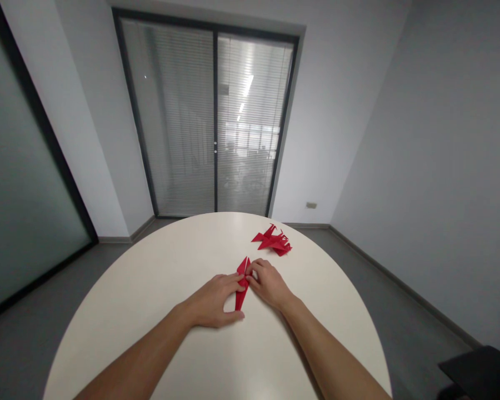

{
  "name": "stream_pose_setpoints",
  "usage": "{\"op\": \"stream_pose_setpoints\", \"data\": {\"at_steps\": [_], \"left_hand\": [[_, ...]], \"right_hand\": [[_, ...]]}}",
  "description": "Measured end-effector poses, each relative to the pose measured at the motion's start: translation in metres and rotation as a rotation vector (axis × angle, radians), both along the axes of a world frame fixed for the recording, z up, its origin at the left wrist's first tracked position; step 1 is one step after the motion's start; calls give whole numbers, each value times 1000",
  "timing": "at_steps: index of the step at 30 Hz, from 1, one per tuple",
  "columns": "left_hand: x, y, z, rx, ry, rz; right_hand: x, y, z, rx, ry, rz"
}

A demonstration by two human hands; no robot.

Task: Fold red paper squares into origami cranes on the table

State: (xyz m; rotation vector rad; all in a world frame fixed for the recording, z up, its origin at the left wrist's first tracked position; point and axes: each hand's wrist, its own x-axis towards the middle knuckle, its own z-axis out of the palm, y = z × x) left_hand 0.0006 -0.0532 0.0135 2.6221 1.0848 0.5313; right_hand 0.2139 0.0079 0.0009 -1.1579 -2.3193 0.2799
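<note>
A narrow folded piece of red paper (pixel 241 291) lies on the round white table (pixel 158 289) in front of me. My left hand (pixel 214 300) rests on the table with its fingers pressed onto the paper's left side and its thumb at the lower tip. My right hand (pixel 269 282) pinches the paper's upper flap between curled fingers. Further back on the table lies a small heap of finished red paper folds (pixel 274 240), a hand's length beyond my right hand.
The table edge curves round in front of a grey floor. Glass sliding doors with blinds (pixel 214 122) stand behind it. A dark object (pixel 481 369) shows at the lower right corner. A glass wall runs along the left.
</note>
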Motion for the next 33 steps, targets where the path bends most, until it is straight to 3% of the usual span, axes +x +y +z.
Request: {"op": "stream_pose_setpoints", "data": {"at_steps": [6,14,24,33], "left_hand": [[-1,0,-2,-5,22,9],[-2,1,0,90,39,39],[0,6,-8,130,50,219],[0,15,-11,171,95,252]], "right_hand": [[-1,2,1,-25,-17,14],[10,7,-7,13,55,198],[9,5,-6,76,75,296],[8,4,-5,32,64,328]]}}
